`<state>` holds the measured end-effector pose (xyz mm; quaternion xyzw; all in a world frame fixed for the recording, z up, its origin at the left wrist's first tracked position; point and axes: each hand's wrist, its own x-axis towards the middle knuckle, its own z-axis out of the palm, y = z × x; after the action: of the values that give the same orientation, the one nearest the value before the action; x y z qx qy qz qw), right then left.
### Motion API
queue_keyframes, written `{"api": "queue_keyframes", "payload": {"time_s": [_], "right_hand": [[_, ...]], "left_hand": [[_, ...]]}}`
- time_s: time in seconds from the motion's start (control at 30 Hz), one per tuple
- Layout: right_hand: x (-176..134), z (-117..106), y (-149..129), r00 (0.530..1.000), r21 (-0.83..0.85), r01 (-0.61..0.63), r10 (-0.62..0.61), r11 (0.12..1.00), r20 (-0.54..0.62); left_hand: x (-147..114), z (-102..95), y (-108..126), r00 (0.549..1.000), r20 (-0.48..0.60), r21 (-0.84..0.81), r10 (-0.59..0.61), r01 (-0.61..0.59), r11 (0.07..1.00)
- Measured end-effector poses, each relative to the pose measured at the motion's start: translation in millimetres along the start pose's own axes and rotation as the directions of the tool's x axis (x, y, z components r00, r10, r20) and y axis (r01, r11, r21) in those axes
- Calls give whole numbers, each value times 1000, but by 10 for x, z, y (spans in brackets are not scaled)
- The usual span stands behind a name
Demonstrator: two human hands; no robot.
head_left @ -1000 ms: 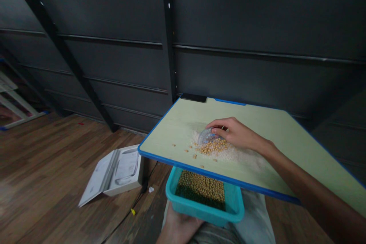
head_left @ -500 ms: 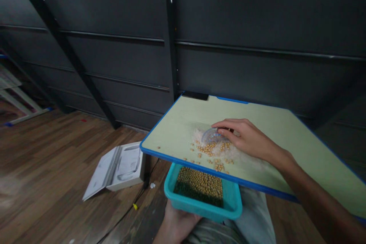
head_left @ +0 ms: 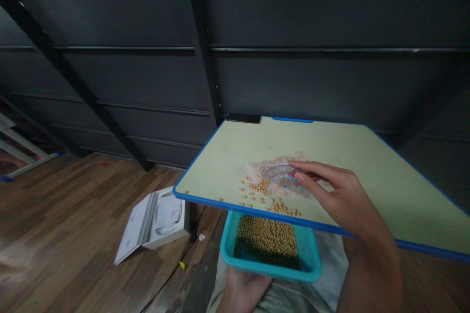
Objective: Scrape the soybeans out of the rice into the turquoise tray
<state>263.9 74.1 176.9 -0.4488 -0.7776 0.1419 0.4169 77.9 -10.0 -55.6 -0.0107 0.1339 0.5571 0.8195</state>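
Two hands are busy here. Our right hand (head_left: 340, 195) rests on the pale green table (head_left: 367, 166) with the blue edge, and its fingers (head_left: 312, 172) pinch a small clear plastic scoop (head_left: 284, 178) — the grip is closed on it. The scoop lies tilted in a patch of white rice (head_left: 257, 173) and touches the table top. Yellow soybeans (head_left: 262, 187) are spread around the scoop, and some sit right at the near edge of the table.

Our left hand (head_left: 244, 291) is low down, under the table edge. It holds up a teal plastic tub (head_left: 308, 264) from below, with the fingers tucked beneath it, so we cannot see them all. The tub sits just under the table edge, below the loose beans. Inside it we see a heap of soybeans on one side and something dark green beside them.

On the wooden floor (head_left: 73, 215) to the left lies an open white box (head_left: 156, 222). Behind the table stands a dark wall (head_left: 293, 34).
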Motion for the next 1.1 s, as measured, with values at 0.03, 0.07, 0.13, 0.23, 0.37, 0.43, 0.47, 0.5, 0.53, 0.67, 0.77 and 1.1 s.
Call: {"api": "queue_keyframes", "payload": {"time_s": [0.03,0.07,0.13,0.23,0.37,0.43,0.47,0.5,0.53,0.67,0.77,1.1], "right_hand": [[-38,-9,12,1000,-3,-7,7,1000,-11],[-76,-20,22,1000,-8,-10,10,1000,-23],[-147,-44,39,999,-13,-23,23,1000,-42],[-238,-61,72,997,8,-60,61,998,-46],[-297,-44,129,996,41,-81,82,996,-20],[-300,-32,151,996,64,-90,89,994,7],[-297,-26,159,995,79,-97,95,992,23],[-292,-20,164,994,96,-103,99,990,36],[-284,-14,168,994,113,-107,102,988,48],[-245,22,166,990,149,-100,84,984,109],[-225,52,152,987,147,-87,65,985,150],[-203,88,103,980,175,-81,47,981,191]], "left_hand": [[13,27,-37,1000,-12,10,3,-3,1000],[30,48,-72,1000,-18,16,-3,3,1000],[75,67,-129,999,-2,16,-44,44,999],[134,75,-151,993,37,18,-109,108,994],[126,207,-100,993,22,49,-116,115,992],[101,314,-84,994,-10,55,-113,114,992],[92,359,-81,993,-29,61,-110,112,992],[88,392,-81,991,-50,69,-121,124,990],[88,411,-81,989,-67,80,-130,136,988],[114,390,-74,986,-85,124,-143,153,980],[124,369,-64,988,-64,135,-141,148,980],[154,352,-99,992,-18,130,-123,125,984]]}}
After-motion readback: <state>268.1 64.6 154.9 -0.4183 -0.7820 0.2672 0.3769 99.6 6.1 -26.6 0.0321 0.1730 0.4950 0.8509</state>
